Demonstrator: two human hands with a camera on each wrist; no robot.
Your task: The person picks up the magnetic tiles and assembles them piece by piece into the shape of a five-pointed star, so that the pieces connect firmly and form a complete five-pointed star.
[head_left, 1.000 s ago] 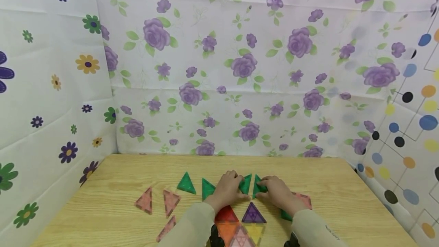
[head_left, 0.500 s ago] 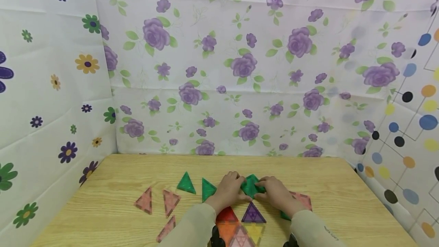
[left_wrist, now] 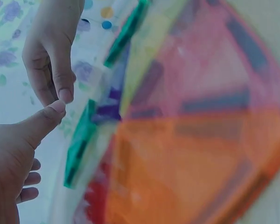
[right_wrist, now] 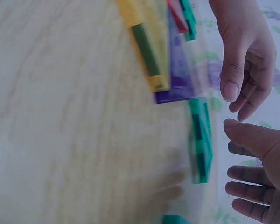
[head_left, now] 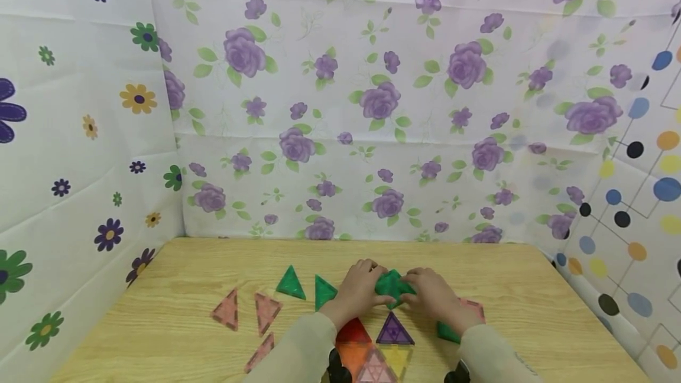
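Green translucent triangle tiles [head_left: 393, 289] lie edge to edge near the middle of the table, between my two hands. My left hand [head_left: 356, 291] is at their left side, fingertips and thumb at the edges. My right hand [head_left: 433, 294] faces it from the right in the same way. Both wrist views show fingers loosely spread and nothing gripped between finger and thumb. The two thumbs come near each other above a green tile [left_wrist: 79, 144]. A purple triangle tile [head_left: 393, 330] lies just in front, beside a red tile [head_left: 355, 331] partly behind my left forearm.
Orange [head_left: 352, 356], pink [head_left: 375, 368] and yellow [head_left: 396, 359] tiles adjoin the red and purple ones. On the left lie loose pink tiles [head_left: 268, 312] and green ones [head_left: 291, 282]. Right of my right hand, a green tile [head_left: 448, 331] overlaps a pink one [head_left: 473, 307]. Flowered cloth [head_left: 340, 105] hangs behind.
The two green tiles, apart a second ago, have come together between my hands. More of their green surface shows now, as my fingers have spread slightly.
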